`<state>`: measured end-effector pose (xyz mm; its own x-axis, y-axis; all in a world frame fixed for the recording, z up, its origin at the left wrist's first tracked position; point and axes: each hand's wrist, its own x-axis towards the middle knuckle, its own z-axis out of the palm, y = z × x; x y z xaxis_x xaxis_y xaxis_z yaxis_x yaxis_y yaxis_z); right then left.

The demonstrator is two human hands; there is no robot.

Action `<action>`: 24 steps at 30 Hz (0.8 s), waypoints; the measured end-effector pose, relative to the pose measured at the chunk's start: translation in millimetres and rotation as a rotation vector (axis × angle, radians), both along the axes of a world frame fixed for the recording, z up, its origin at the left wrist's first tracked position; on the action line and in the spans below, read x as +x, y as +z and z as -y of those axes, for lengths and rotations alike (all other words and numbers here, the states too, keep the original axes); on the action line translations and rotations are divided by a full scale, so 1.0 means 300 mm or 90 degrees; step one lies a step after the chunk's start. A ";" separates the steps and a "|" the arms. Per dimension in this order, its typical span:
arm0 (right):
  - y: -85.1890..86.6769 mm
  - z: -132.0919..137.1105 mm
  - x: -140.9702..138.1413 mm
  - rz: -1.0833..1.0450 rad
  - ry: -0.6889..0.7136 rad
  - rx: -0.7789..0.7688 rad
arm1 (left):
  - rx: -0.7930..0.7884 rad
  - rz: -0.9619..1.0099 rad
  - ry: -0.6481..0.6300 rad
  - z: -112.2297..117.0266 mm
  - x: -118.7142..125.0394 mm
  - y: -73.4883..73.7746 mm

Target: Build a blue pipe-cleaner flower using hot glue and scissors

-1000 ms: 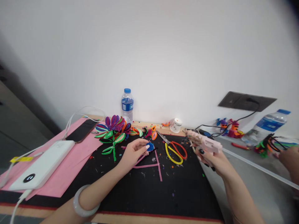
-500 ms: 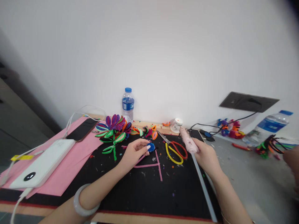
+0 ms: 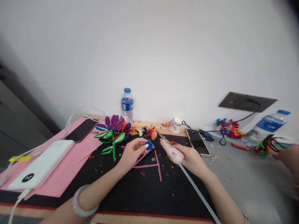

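Note:
Between the thumb and fingers of my left hand (image 3: 133, 154) is a small rounded blue fuzzy piece (image 3: 149, 145), perhaps bent pipe cleaner. My right hand (image 3: 192, 158) is wrapped round a pale pink glue gun (image 3: 174, 153), its nozzle pointing left toward the blue piece but apart from it. A long translucent glue stick (image 3: 198, 193) runs out of the gun's back end. Under the gun lie scissors (image 3: 161, 135) with red and yellow handles, partly hidden. Pink strips (image 3: 147, 165) rest on the black mat below my left hand. Left of it lies a many-coloured pipe-cleaner flower (image 3: 114, 132).
Pink paper (image 3: 86, 152) at left carries a white power bank (image 3: 42, 165) and a dark phone (image 3: 81, 129). Against the wall stand a water bottle (image 3: 127, 105) and a paper cup (image 3: 175, 125). Another phone (image 3: 198, 143) lies right. Another person's hand (image 3: 289, 160) is at the right edge.
My right hand has brought the glue gun leftward, nearer to the blue piece and over the scissors. The phone on the right shows more now. My left hand has barely moved.

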<state>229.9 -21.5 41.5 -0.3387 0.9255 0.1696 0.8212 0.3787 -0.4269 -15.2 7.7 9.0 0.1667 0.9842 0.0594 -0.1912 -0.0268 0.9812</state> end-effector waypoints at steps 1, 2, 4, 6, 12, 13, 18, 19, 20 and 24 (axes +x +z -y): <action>0.001 -0.006 -0.009 -0.026 0.004 -0.012 | 0.007 0.000 0.002 0.000 -0.001 0.000; 0.002 -0.012 -0.017 -0.056 -0.001 -0.024 | 0.012 0.002 0.004 0.000 -0.002 0.001; 0.001 -0.022 -0.026 -0.127 -0.025 -0.048 | 0.014 0.004 0.003 0.000 -0.003 0.000; -0.008 -0.027 -0.031 -0.208 -0.049 -0.081 | 0.008 0.009 -0.003 -0.001 -0.003 -0.004; -0.095 -0.016 -0.040 -0.465 0.038 -0.294 | -0.009 0.040 -0.048 -0.006 0.001 -0.027; -0.110 -0.015 -0.041 -0.493 0.058 -0.311 | -0.011 0.042 -0.055 -0.006 0.002 -0.030; -0.143 -0.010 -0.037 -0.550 0.091 -0.328 | -0.011 0.036 -0.073 -0.001 0.005 -0.032; -0.142 -0.009 -0.035 -0.550 0.085 -0.329 | -0.005 0.030 -0.077 -0.001 0.005 -0.031; -0.139 -0.007 -0.034 -0.549 0.078 -0.331 | 0.001 0.026 -0.080 -0.001 0.006 -0.031; -0.120 0.001 -0.034 -0.545 0.058 -0.337 | 0.023 0.016 -0.095 0.002 0.008 -0.029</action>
<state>219.6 -21.9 5.7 -0.3688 0.9288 -0.0360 0.1380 0.0164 -0.9903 -12.8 7.1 0.3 0.3094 0.9457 0.0998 -0.2202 -0.0309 0.9750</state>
